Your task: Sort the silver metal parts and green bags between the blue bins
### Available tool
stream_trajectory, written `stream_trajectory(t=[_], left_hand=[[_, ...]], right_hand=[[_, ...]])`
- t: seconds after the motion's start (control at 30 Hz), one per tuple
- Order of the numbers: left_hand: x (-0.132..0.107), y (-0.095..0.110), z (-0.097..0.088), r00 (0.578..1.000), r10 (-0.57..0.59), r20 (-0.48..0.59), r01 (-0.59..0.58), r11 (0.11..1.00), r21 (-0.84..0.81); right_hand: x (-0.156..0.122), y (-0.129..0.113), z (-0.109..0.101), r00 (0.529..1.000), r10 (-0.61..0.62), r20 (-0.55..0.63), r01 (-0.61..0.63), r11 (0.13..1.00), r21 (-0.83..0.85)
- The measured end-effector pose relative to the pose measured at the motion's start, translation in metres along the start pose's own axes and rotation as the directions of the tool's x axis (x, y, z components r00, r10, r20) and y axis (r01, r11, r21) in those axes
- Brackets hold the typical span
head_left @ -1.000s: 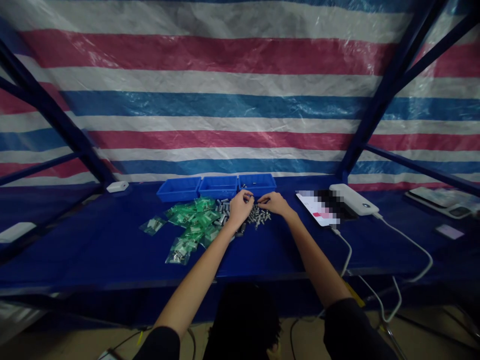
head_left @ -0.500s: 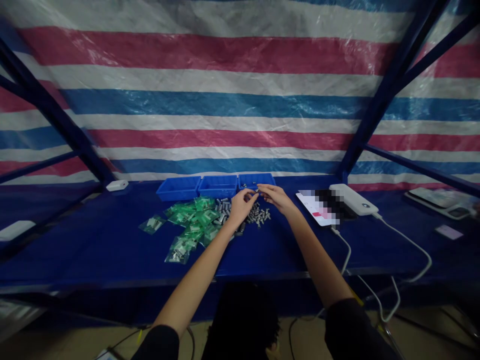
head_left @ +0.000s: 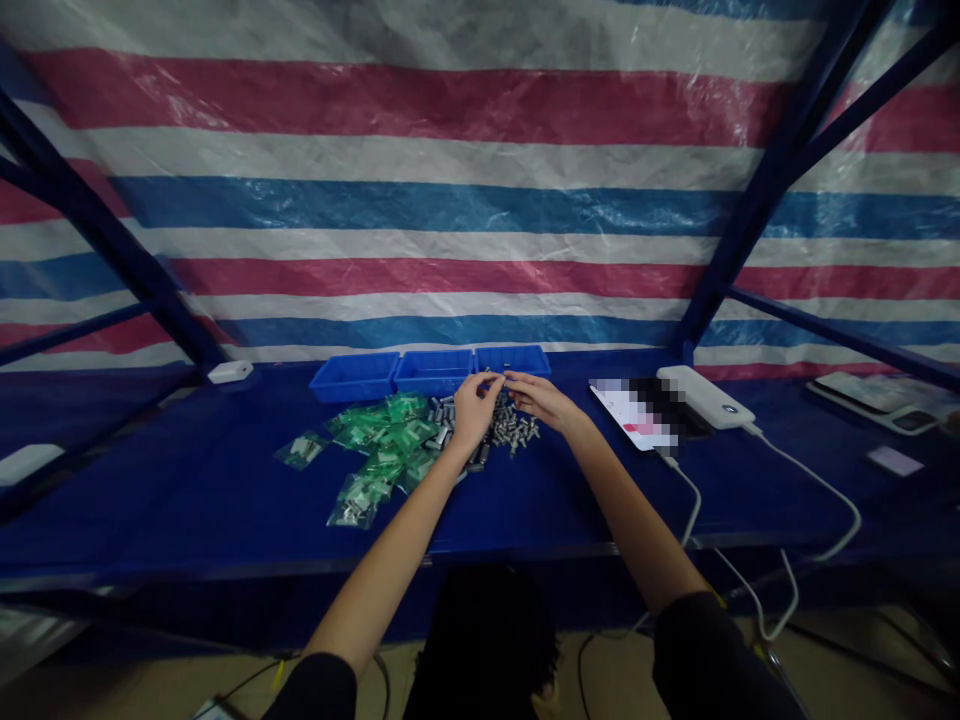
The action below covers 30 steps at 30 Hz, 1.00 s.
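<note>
My left hand [head_left: 475, 408] and my right hand [head_left: 538, 396] meet fingertip to fingertip above the blue table [head_left: 540, 490], just in front of the blue bins. Both are closed in a pinch; whatever sits between the fingers is too small to make out. Below the right hand lies a heap of small silver metal pieces [head_left: 514, 432], screw-like in shape. Darker grey cylindrical pieces [head_left: 478, 458] lie around the left hand, partly covered by it. Left of them is a pile of clear and green plastic packets [head_left: 384, 436] with small parts inside.
Three blue bins, left [head_left: 352, 378], middle [head_left: 432, 374] and right [head_left: 534, 362], line the table's back. On the right lie a phone-like device [head_left: 622, 405], a white power bank [head_left: 705, 398] with a cable [head_left: 814, 478], and a scale-like device [head_left: 877, 398]. Blue metal posts [head_left: 739, 240] stand at the sides.
My hands have come closer together, the right one shifting a little left, so that the fingertips now meet. The objects on the table lie as before.
</note>
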<state>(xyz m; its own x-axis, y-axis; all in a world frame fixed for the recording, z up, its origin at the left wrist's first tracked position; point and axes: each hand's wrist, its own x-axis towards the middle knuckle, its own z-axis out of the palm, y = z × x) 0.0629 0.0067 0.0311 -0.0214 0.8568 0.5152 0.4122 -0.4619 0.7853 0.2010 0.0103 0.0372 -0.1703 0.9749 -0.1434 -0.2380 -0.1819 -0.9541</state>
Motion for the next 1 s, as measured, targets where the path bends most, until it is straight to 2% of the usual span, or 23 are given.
stream_trajectory(t=[0.13,0.2,0.33,0.47,0.63,0.7,0.83,0.9,1.0], left_hand=[[0.0,-0.001,0.0,0.999,-0.048,-0.016,0.048,0.999,-0.009],[0.0,0.0,0.001,0.998,-0.061,-0.02,0.06,0.998,-0.021],[-0.002,-0.001,0.003,0.998,-0.069,-0.006,0.069,0.998,0.013],[-0.002,-0.003,0.004,0.996,-0.092,-0.009,0.093,0.995,0.046],[0.0,-0.003,0.004,0.989,-0.145,-0.023,0.146,0.988,0.041],[0.0,-0.002,0.003,0.988,-0.152,-0.009,0.152,0.988,0.04],[-0.001,0.0,0.002,0.983,-0.181,0.0,0.181,0.983,0.043],[-0.001,0.001,0.002,0.982,-0.191,0.003,0.191,0.981,0.043],[-0.001,0.001,0.002,0.981,-0.192,0.007,0.192,0.981,0.038]], right_hand=[[0.002,0.003,0.003,0.996,-0.017,0.091,0.014,1.0,0.028],[0.005,0.006,0.003,0.995,-0.053,0.088,0.049,0.998,0.042],[0.01,0.011,0.0,0.989,-0.145,-0.019,0.145,0.989,0.003],[0.013,0.009,-0.005,0.961,-0.242,-0.136,0.23,0.968,-0.1],[0.01,0.001,-0.01,0.924,-0.381,-0.03,0.371,0.913,-0.166],[0.009,0.002,-0.014,0.914,-0.406,0.001,0.384,0.863,-0.329],[0.01,0.014,-0.024,0.92,-0.388,0.049,0.308,0.641,-0.703],[0.011,0.019,-0.026,0.938,-0.344,0.032,0.236,0.57,-0.787],[0.009,0.022,-0.025,0.949,-0.314,-0.027,0.156,0.544,-0.825]])
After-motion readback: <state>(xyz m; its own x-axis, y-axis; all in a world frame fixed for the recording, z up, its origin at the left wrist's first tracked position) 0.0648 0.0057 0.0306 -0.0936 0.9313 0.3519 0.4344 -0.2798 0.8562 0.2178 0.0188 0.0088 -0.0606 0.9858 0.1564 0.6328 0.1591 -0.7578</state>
